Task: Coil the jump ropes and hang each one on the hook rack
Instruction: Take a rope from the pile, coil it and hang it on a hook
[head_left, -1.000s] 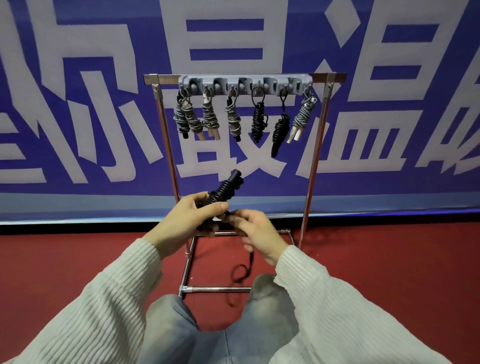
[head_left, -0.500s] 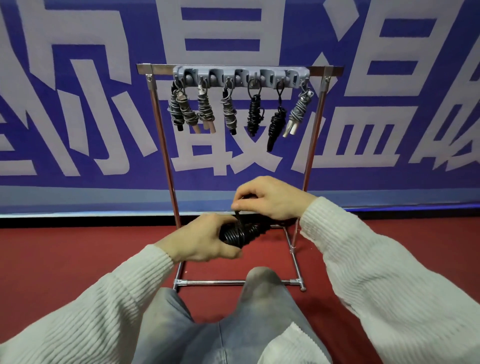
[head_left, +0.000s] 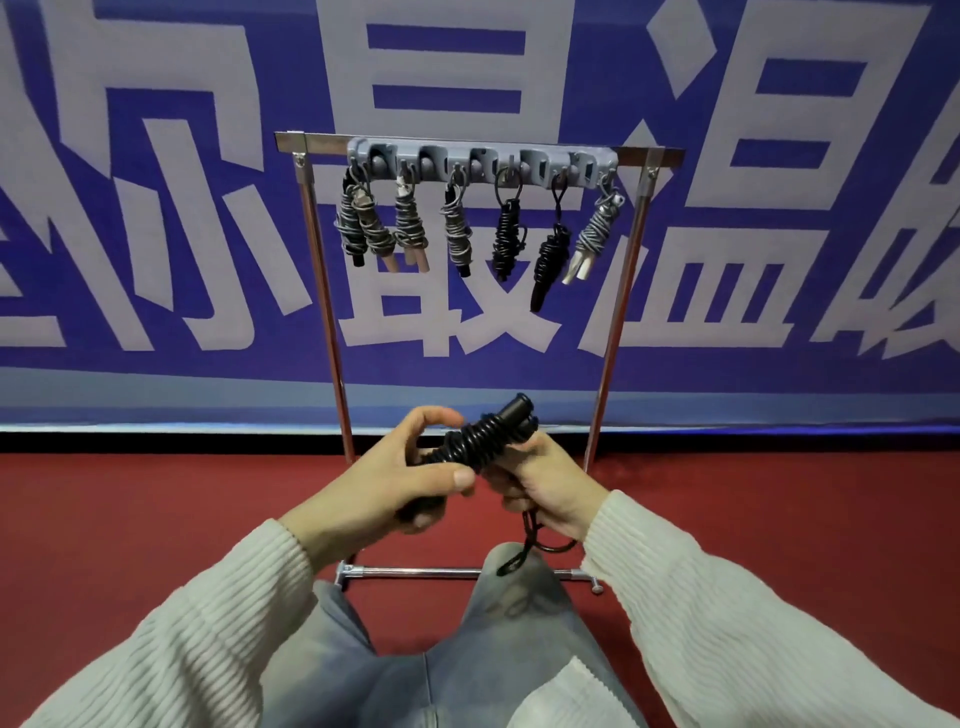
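A black jump rope (head_left: 483, 441) is wound in tight coils around its handles, tilted up to the right. My left hand (head_left: 384, 483) grips the lower end of the bundle, thumb across the coils. My right hand (head_left: 545, 483) holds the bundle from the right and below; a short loose tail of rope (head_left: 524, 551) dangles under it. Ahead stands the grey hook rack (head_left: 483, 163) on a metal frame. Several coiled ropes hang from it, grey ones (head_left: 363, 223) on the left, two black ones (head_left: 550, 254) toward the right, and a grey one (head_left: 595, 234) at the far right.
The chrome frame's legs (head_left: 332, 338) and its bottom bar (head_left: 415, 573) stand on a red floor just beyond my knees. A blue banner with large pale characters (head_left: 156, 208) covers the wall behind.
My right hand came down from above the bundle to its right underside. The bundle tipped up to the right again, and the loose tail is shorter than a second ago.
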